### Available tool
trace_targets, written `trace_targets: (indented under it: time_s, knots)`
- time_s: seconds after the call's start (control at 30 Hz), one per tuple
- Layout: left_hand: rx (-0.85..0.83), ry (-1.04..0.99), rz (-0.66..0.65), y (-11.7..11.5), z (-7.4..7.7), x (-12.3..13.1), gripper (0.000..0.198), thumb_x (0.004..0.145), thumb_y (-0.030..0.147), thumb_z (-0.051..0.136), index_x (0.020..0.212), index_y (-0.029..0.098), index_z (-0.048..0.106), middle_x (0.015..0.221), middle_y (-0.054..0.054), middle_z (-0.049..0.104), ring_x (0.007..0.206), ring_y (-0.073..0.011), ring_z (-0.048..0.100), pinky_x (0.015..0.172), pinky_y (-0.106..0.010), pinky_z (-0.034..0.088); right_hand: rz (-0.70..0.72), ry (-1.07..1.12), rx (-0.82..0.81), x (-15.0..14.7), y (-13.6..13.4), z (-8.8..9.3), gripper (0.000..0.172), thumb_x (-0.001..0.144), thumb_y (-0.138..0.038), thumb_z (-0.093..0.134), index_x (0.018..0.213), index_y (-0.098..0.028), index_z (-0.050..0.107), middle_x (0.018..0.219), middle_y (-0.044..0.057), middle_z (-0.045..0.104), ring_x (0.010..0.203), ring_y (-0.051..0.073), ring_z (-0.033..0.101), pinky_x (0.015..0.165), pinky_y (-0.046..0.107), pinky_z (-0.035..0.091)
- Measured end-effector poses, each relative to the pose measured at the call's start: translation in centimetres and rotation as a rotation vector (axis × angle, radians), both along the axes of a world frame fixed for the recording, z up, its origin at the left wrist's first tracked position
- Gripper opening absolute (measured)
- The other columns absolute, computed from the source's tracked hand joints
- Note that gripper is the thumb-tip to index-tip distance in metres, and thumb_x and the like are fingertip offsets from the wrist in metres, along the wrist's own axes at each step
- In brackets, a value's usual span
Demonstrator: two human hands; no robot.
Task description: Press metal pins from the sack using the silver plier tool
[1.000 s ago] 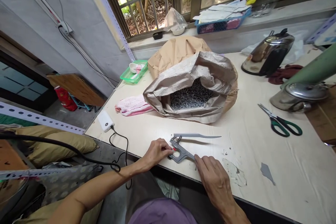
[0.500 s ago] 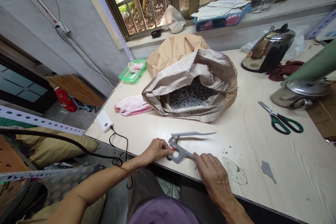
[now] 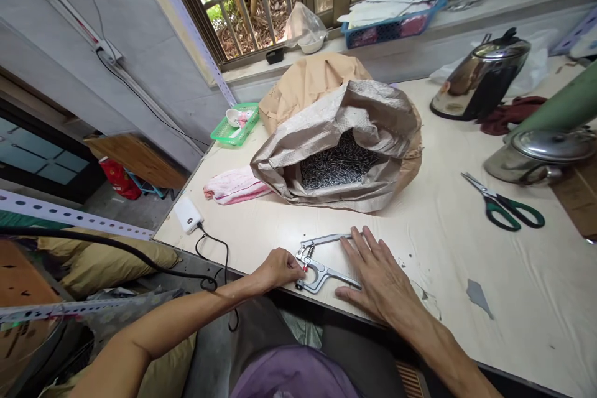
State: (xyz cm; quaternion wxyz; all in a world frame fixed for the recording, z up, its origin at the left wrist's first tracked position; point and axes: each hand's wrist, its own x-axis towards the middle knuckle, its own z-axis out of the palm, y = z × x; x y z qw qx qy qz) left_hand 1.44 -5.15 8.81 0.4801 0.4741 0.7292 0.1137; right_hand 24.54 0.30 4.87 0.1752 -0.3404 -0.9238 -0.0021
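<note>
Grey metal hand pliers (image 3: 321,277) with a coil spring and two long handles lie near the table's front edge, jaws toward the left. My left hand (image 3: 278,270) is closed in a pinch at the jaws, beside a small red part. What its fingertips hold, if anything, is hidden. Across the handle ends lies my right hand (image 3: 380,273), open with fingers spread, the thumb by the lower handle and the fingers over the upper one. Behind the pliers, an open woven sack (image 3: 321,130) shows many small dark metal pieces (image 3: 338,165) inside.
Scissors (image 3: 504,202) with green handles lie on the right, near a steel mug (image 3: 536,158) and a kettle (image 3: 480,78). To the left are a white power bank (image 3: 188,216) with a black cable, a pink-white cloth (image 3: 236,186) and a green basket (image 3: 228,134).
My right hand has left its grip at the lower handle's end, moved up and spread over both handles. My left hand stays at the jaws.
</note>
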Motion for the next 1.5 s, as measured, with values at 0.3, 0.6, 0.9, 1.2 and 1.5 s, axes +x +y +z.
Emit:
trace_targets:
  time_s: [0.3, 0.6, 0.9, 1.2, 1.5]
  knots:
    - [-0.001, -0.011, -0.015, -0.2, -0.4, -0.1, 0.016, 0.065, 0.025, 0.065, 0.060, 0.010, 0.070, 0.049, 0.004, 0.053, 0.049, -0.0076, 0.043, 0.049, -0.020, 0.031, 0.028, -0.071, -0.073, -0.7, 1.5, 1.3, 0.069, 0.064, -0.049, 0.066, 0.121, -0.014, 0.049, 0.102, 0.012, 0.060, 0.096, 0.027, 0.052, 0.091, 0.048, 0.035]
    - [0.557, 0.350, -0.286, -0.8, 0.4, 0.1, 0.036, 0.079, 0.043, 0.061, 0.101, 0.014, 0.062, 0.105, -0.011, 0.061, 0.101, -0.0243, 0.053, 0.085, -0.036, 0.044, -0.023, -0.028, -0.085, -1.1, 0.6, 1.8, 0.051, 0.065, -0.038, 0.070, 0.110, -0.020, 0.053, 0.094, 0.008, 0.058, 0.085, 0.022, 0.049, 0.070, 0.033, 0.039]
    - [0.583, 0.365, -0.696, 1.5, -0.1, 3.9, 0.057, 0.077, 0.030, 0.063, 0.127, 0.015, 0.038, 0.119, -0.014, 0.050, 0.107, -0.0283, 0.047, 0.092, -0.045, 0.040, -0.062, -0.012, -0.052, -1.5, -0.6, 1.8, 0.043, 0.069, -0.030, 0.068, 0.107, -0.019, 0.052, 0.093, 0.009, 0.059, 0.085, 0.023, 0.051, 0.068, 0.033, 0.042]
    - [0.470, 0.406, -0.630, 2.3, 0.0, 4.0, 0.020, 0.081, 0.033, 0.063, 0.095, 0.018, 0.060, 0.093, -0.006, 0.055, 0.094, -0.0229, 0.047, 0.077, -0.035, 0.040, -0.019, -0.098, -0.062, -2.2, -0.2, 2.7, 0.012, 0.079, -0.019, 0.059, 0.069, -0.021, 0.053, 0.069, 0.001, 0.055, 0.065, 0.015, 0.049, 0.060, 0.028, 0.035]
    - [0.455, 0.401, -0.643, 2.6, 0.0, 4.1, 0.028, 0.079, 0.034, 0.065, 0.101, 0.018, 0.061, 0.095, -0.007, 0.057, 0.095, -0.0236, 0.048, 0.078, -0.035, 0.043, -0.008, -0.112, -0.134, -1.9, 0.3, 2.1, 0.006, 0.080, -0.026, 0.059, 0.080, -0.021, 0.060, 0.075, 0.004, 0.062, 0.071, 0.017, 0.056, 0.061, 0.028, 0.039]
